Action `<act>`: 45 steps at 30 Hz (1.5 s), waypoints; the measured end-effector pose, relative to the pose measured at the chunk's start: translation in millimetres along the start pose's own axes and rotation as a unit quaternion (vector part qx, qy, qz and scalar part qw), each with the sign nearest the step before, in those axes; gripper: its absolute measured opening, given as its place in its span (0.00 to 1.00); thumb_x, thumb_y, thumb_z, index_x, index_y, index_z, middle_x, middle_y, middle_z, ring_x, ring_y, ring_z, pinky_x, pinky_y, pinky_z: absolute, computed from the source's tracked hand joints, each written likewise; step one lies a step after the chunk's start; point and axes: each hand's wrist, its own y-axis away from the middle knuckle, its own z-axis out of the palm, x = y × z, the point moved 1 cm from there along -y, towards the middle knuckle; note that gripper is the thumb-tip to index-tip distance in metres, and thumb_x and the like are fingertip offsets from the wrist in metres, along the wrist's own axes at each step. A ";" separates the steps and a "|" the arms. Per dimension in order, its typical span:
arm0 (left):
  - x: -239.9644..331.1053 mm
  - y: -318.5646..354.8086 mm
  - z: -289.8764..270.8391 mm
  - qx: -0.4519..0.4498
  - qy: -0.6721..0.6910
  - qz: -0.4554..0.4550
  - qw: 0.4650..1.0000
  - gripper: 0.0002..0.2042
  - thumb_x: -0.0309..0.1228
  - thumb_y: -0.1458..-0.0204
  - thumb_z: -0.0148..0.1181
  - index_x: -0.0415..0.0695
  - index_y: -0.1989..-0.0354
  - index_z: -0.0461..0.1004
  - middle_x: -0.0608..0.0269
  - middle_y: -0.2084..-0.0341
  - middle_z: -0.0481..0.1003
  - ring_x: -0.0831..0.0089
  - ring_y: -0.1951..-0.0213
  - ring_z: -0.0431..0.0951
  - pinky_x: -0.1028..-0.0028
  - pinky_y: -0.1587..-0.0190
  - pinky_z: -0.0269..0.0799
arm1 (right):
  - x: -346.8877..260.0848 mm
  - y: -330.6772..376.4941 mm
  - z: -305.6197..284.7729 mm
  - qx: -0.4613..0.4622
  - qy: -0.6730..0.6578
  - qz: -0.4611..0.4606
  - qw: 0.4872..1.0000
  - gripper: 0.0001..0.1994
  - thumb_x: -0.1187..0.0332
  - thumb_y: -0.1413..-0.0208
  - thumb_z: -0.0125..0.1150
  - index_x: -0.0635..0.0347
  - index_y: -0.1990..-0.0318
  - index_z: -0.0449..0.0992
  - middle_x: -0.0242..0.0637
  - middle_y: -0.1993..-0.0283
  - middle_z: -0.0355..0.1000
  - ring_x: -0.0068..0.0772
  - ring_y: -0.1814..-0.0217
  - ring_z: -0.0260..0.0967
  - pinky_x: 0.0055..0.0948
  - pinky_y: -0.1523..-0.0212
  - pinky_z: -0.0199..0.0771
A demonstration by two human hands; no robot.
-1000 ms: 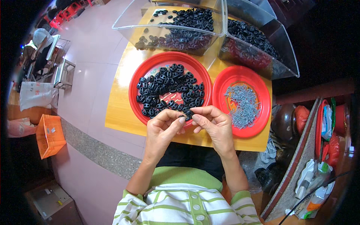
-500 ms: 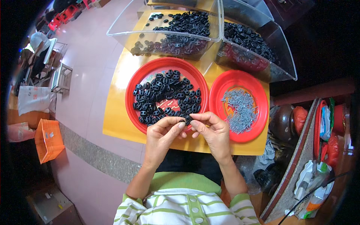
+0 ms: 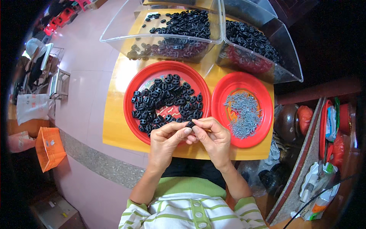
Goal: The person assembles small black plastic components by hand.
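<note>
My left hand (image 3: 166, 142) and my right hand (image 3: 212, 139) meet in front of my body, above the near edge of the plates. Between the pinched thumbs and forefingers of both sits a small black oval plastic piece (image 3: 190, 124), partly covered by the fingertips. Whether it is one piece or two pressed together I cannot tell. Just beyond my left hand, a round red plate (image 3: 131, 86) holds a heap of black oval two-hole pieces (image 3: 154, 93). To the right, a smaller red plate (image 3: 265, 99) carries a pile of small grey screws (image 3: 244, 114), beside my right hand.
At the back of the yellow table (image 3: 114, 129) stand two clear plastic bins (image 3: 114, 38) (image 3: 291, 63) full of black pieces. An orange basket (image 3: 49, 149) rests on the left. Shelving with bags and a brown jar (image 3: 288, 124) is at the right. Someone sits at the far left.
My fingertips have come closer together; the black parts that showed slightly apart between them are now one dark shape. The view has shifted slightly.
</note>
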 end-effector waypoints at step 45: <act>6.2 17.3 15.8 -0.068 -0.225 0.306 0.923 0.11 0.16 0.61 0.64 0.36 0.66 0.77 0.52 0.71 0.76 0.68 0.69 0.77 0.76 0.66 0.72 | -63.8 6.4 -25.4 -0.146 0.216 -0.067 0.963 0.13 0.74 0.52 0.63 0.64 0.58 0.72 0.37 0.67 0.69 0.26 0.70 0.69 0.24 0.69 0.70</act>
